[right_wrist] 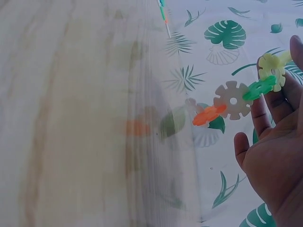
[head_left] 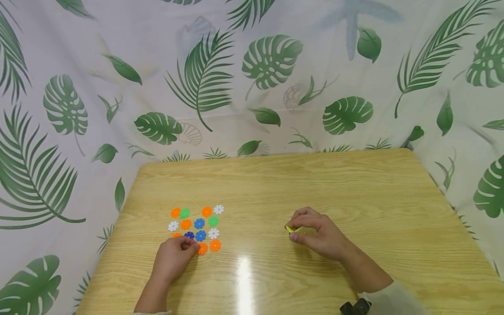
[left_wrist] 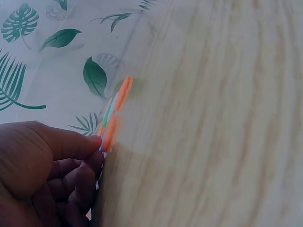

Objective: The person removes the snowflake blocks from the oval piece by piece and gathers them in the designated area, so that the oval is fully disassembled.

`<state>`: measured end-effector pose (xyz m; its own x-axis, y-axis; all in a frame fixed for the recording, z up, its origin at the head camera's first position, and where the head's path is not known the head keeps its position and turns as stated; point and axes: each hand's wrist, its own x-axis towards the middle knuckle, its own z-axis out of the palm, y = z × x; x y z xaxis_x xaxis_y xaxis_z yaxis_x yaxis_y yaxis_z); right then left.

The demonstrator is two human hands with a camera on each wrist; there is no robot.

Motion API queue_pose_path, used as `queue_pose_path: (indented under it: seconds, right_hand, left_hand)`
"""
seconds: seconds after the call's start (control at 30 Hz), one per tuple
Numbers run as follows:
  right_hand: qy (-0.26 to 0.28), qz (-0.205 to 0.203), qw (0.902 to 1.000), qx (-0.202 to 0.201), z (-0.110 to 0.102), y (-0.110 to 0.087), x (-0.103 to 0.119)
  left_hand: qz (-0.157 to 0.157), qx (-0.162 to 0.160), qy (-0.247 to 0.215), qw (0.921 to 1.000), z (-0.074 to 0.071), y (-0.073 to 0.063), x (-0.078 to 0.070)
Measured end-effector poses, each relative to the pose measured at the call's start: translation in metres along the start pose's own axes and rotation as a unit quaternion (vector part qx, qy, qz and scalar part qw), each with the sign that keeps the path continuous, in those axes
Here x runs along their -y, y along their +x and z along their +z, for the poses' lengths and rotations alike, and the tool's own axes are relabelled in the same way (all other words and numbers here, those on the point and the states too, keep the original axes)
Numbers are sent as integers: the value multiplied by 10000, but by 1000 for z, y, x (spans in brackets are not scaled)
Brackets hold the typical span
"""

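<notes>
My left hand point(head_left: 173, 258) rests at the near-left side of a flat group of notched plastic discs. Its thumb and forefinger meet right at the edge of an orange disc point(head_left: 202, 249); I cannot tell whether they pinch it. A dark blue disc point(head_left: 189, 235) lies just beyond these fingers. To the right, my right hand point(head_left: 320, 234) holds a yellow notched disc point(head_left: 290, 229) between thumb and fingers over the table. The right wrist view shows this yellow disc joined in a chain with a green disc point(right_wrist: 259, 88), a white disc point(right_wrist: 233, 100) and an orange disc point(right_wrist: 209, 115).
Loose discs lie around the left hand, among them a blue disc point(head_left: 199, 223), a green disc point(head_left: 213, 221) and a white disc point(head_left: 218, 209). The wooden table point(head_left: 275, 183) meets a leaf-patterned cloth point(head_left: 236, 87) at its back and sides.
</notes>
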<state>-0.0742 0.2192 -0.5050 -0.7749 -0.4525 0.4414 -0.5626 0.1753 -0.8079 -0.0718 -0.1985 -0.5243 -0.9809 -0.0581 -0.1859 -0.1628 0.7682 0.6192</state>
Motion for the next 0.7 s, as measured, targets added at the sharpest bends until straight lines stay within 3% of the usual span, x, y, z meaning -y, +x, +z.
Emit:
queue_pose_path:
  seconds: [0.33, 0.53, 0.7]
  right_hand:
    - [-19, 136, 9999, 56, 1, 0, -1]
    - [92, 122, 9998, 133, 3, 0, -3]
    - [49, 18, 9999, 123, 5, 1, -4]
  left_hand:
    - [186, -176, -114, 9996, 1, 1, -3]
    - [500, -302, -703, 9958, 6, 3, -16]
    - [760, -311, -1418, 9865, 11, 5, -32]
